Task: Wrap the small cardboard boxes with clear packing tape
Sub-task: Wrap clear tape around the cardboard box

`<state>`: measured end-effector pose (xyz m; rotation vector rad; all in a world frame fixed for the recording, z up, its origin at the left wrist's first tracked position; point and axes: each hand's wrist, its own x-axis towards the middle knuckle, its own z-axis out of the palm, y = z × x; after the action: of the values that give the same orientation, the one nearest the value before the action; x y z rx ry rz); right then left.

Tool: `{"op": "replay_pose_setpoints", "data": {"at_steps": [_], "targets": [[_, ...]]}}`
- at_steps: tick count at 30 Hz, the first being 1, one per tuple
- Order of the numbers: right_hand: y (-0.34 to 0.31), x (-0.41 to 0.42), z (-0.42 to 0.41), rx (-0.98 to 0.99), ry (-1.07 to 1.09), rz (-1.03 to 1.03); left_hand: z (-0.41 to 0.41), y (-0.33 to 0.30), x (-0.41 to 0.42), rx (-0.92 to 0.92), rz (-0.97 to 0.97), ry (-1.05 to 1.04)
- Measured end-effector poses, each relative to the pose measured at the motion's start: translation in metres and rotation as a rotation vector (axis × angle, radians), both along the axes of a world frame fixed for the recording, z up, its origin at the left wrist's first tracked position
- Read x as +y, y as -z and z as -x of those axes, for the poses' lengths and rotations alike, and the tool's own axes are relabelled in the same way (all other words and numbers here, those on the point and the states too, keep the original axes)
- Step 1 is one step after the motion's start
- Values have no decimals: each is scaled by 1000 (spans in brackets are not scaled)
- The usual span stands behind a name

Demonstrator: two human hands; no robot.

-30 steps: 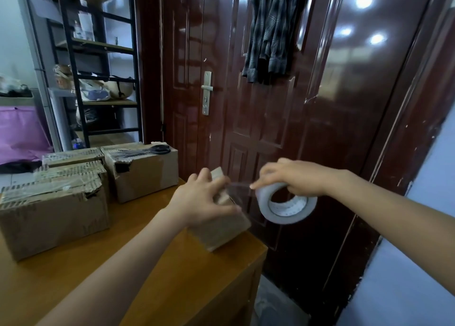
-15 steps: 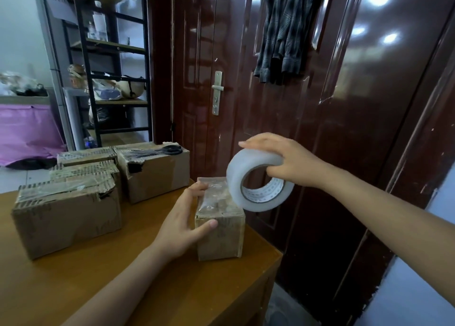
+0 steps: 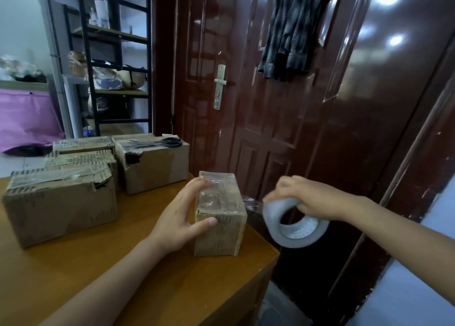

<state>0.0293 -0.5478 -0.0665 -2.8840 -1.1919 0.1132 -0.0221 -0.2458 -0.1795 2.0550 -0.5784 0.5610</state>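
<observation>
Small cardboard box (image 3: 220, 212) on wooden table (image 3: 123, 264), left hand (image 3: 182, 217) clasping it, right hand (image 3: 307, 200) gripping tape roll (image 3: 293, 225).

Cardboard boxes on the wooden table (image 3: 152, 288): five. One small box (image 3: 222, 217), four larger boxes (image 3: 59, 207) grouped at left and rear. Tape rolls (image 3: 293, 225): one. Scissors (image 3: 167, 142): one pair. Hands: two, the left hand (image 3: 181, 217) and the right hand (image 3: 302, 197).

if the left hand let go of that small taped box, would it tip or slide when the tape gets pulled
Probably slides: the small box looks light and sits near the table's edge. Its glossy tape covering likely makes it slippery. The taut strip toward the tape roll would drag it right.
</observation>
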Motion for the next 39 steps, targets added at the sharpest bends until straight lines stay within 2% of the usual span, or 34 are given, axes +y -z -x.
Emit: {"op": "replay_pose_setpoints", "data": {"at_steps": [2, 6, 10, 15, 19, 27, 30, 36, 39], "targets": [[6, -1, 5, -140, -13, 205, -1, 1, 0, -42, -55, -9], [6, 7, 12, -244, 7, 320, -3, 0, -1, -116, -118, 14], [2, 4, 13, -108, 50, 261, -4, 5, 0, -70, -21, 18], [-15, 8, 13, -144, 39, 165, 1, 4, 2, -35, 176, 29], [-39, 25, 9, -196, 28, 57, 6, 3, 7, -30, 209, -55], [-61, 65, 11, -147, -24, 71, 21, 7, 33, -117, -132, -252], [-56, 81, 16, -116, -58, 84, 27, 9, 41, -84, -286, -233], [-58, 95, 19, -143, -79, 125, 23, -4, 39, 16, -317, -287], [-57, 103, 20, -179, -102, 131, 19, -20, 32, 59, -404, -296]]}}
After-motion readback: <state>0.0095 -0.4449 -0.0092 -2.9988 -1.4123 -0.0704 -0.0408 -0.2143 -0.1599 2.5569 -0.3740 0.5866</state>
